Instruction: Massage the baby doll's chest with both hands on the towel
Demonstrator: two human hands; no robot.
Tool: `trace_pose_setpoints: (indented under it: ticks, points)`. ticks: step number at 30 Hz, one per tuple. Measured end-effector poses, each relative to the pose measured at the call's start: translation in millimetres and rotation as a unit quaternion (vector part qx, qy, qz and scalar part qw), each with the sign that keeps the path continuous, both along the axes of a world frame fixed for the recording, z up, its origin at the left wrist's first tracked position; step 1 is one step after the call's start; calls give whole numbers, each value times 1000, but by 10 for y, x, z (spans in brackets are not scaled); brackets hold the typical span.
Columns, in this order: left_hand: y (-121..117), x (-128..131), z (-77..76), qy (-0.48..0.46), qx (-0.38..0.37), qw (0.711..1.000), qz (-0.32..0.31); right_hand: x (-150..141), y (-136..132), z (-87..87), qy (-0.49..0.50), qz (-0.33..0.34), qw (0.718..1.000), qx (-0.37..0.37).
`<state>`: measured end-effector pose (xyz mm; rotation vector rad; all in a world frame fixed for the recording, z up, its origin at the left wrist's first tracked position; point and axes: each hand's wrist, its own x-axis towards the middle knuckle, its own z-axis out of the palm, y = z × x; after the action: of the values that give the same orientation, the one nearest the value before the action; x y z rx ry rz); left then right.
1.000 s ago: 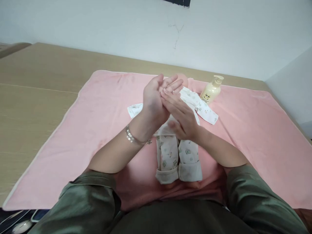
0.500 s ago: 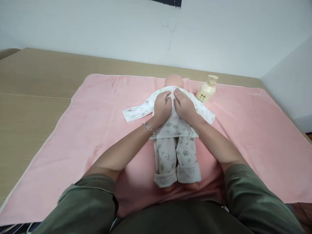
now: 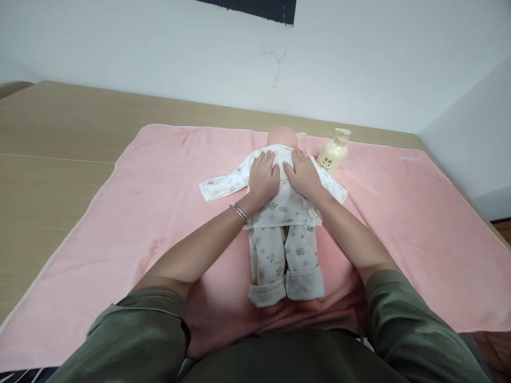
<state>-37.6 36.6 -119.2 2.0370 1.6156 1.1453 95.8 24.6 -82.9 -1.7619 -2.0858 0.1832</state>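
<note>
A baby doll (image 3: 281, 137) lies on a pink blanket (image 3: 167, 175), its head toward the wall and its feet toward me. It wears a white printed top (image 3: 285, 213) with the sleeves spread out, and matching trousers (image 3: 301, 250) with turned-up cuffs. My left hand (image 3: 264, 174), with bracelets at the wrist, rests flat on the left of the doll's upper back or chest; I cannot tell which side faces up. Opposite it, my right hand (image 3: 303, 174) lies flat on the right. Both hands have fingers stretched out, with a strip of top showing between them.
A cream pump bottle (image 3: 334, 151) stands on the blanket right of the doll's head. The blanket covers much of a wooden table (image 3: 51, 138). Behind the table rises a white wall (image 3: 159, 48) with a dark panel (image 3: 255, 9).
One second ago my palms were pressed together in the air above the doll. Then they came down onto the top, and now the hands lie flatter and slightly more apart.
</note>
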Motion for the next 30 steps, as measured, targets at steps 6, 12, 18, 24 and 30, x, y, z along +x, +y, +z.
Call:
trace_pose_setpoints:
  ticks: [6, 12, 18, 24, 30]
  points:
    - [43, -39, -49, -31, -23, 999, 7, -174, -217, -88, -16, 81, 995, 64]
    - [10, -27, 8, -27, -30, 999, 0, -4, 24, -45, 33, 88, 995, 21]
    - [8, -16, 12, -16, -34, 999, 10, -25, -34, -25, -3, 7, 1000, 9]
    - [29, -22, -18, -8, -18, 1000, 8, -99, -97, -32, -3, 58, 998, 27]
    - [-63, 11, 79, 29, -47, 998, 7, 19, 56, -5, 26, 11, 999, -24]
